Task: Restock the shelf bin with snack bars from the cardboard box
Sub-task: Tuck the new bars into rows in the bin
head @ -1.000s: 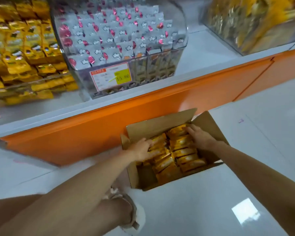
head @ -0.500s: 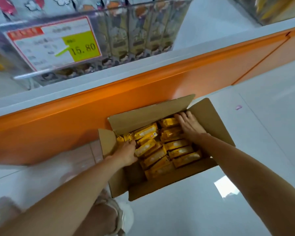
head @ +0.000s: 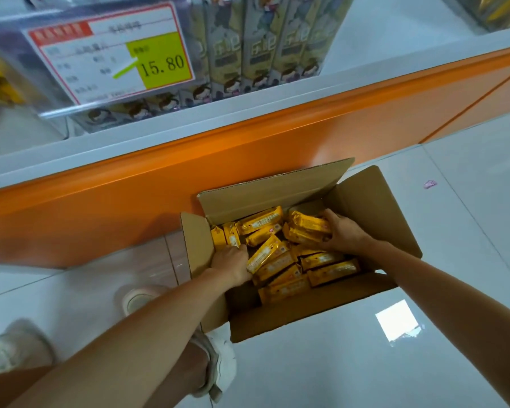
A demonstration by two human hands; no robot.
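I am at the gathering step, with both hands down in the open brown cardboard box [head: 371, 201] on the floor. My right hand [head: 340, 235] wraps thumb and fingers round a small stack of yellow foil-wrapped snack bars [head: 306, 228] at the box's far right corner. My left hand [head: 231, 265] curls its fingers down among the bars on the left side; I cannot tell whether it actually grips one. The other bars lie loose and crossed between the two hands. I judge the next move calls for a firm squeeze and a straight lift, or the slippery wrappers may slide out.

Short of my left hand, pale shoes [head: 139, 298] stand on the glossy white floor tiles [head: 321, 372]. Just beyond both hands the box's back flap [head: 271, 189] stands upright against the orange shelf base [head: 159, 178]. Above that juts the white shelf ledge [head: 277, 104], and both sit in the lift path. Farther off, up and left of the hands, is a clear plastic shelf bin [head: 9, 54] with a red-framed price label [head: 112, 54]. It holds grey printed packets [head: 265, 48], and I cannot tell which bin takes these bars.
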